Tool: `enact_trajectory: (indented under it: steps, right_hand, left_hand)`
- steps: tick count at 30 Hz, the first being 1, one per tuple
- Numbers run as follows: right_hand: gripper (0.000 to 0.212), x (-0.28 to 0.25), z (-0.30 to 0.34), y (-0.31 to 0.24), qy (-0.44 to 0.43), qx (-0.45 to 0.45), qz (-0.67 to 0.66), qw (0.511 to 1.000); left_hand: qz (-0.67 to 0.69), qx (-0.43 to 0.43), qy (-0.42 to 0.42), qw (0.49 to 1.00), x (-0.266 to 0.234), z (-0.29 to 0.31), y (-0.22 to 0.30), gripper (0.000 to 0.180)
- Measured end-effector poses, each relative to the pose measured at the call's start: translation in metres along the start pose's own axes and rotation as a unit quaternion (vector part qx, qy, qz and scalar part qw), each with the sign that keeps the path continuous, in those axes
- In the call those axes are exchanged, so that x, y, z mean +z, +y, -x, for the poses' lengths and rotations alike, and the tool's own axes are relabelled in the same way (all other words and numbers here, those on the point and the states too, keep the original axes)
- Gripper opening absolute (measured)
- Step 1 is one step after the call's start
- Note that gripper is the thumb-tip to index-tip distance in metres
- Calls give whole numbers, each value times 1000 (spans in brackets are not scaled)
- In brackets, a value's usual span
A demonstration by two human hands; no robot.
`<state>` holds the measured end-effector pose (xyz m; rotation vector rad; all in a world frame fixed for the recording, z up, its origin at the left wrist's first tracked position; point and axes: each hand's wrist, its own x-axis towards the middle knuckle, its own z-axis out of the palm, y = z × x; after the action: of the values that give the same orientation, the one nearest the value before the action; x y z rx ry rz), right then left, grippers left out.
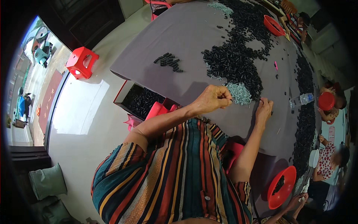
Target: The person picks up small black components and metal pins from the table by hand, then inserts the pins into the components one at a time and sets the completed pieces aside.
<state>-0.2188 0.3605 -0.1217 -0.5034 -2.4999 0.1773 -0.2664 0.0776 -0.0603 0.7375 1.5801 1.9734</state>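
Note:
My left hand [216, 98] is closed in a pinch over the grey cloth-covered table [179, 44], with a small black piece just showing at its fingertips. Right beside it lies a heap of small pale blue-green pieces [239, 93], which look like screws or pins. My right hand [264, 109] rests at the table to the right of that heap, its fingers curled together; what they hold, if anything, is hidden. A large pile of short black tube-like pieces [233, 61] spreads beyond both hands. A small separate group of black tubes [169, 62] lies to the left.
An open box of black pieces [143, 100] stands below the table's edge on the left. Red bowls [281, 186] sit at the right and far side. A clear plastic bottle [302, 100] lies near another black row. Several people work around the table. A red stool [82, 62] stands on the floor.

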Motion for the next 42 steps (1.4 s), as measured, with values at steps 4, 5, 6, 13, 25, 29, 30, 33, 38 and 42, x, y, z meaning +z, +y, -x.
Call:
enact_trajectory:
  steps: [4, 5, 6, 13, 25, 29, 30, 33, 38, 42]
  right_hand:
    - [12, -8, 0, -12, 60, -34, -22, 997]
    - [11, -11, 0, -12, 72, -16, -80, 994]
    - [10, -16, -1, -12, 83, 1, -138, 987]
    - [10, -49, 2, -87, -130, 85, -629, 762]
    - [7, -75, 18, -128, -197, -53, -692, 693]
    - [8, -74, 20, -130, -184, -46, -693, 696]
    - [8, -75, 20, -130, -181, -44, -693, 697]
    - [8, -74, 22, -129, -171, -24, -690, 703]
    - [8, -67, 26, -130, -148, -51, -661, 734]
    - [6, -68, 29, -138, -136, -22, -689, 711]
  left_hand:
    - [5, 3, 6, 1000, -1, 3, 0, 6]
    - [11, 7, 4, 1000, 0, 1, 0, 6]
    - [12, 8, 1, 1000, 1, 0, -1, 6]
    - [32, 12, 12, 999, 1, 1, -2, 7]
    - [21, -2, -4, 1000, 3, 5, 9, 9]
    - [28, -8, -4, 1000, 3, 6, 9, 9]
    - [28, -9, -8, 1000, 3, 6, 10, 9]
    - [26, -19, -13, 999, 5, 6, 9, 9]
    - [22, -36, -1, 999, 5, 5, 9, 10]
    - [17, -36, 15, 999, 5, 6, 12, 9]
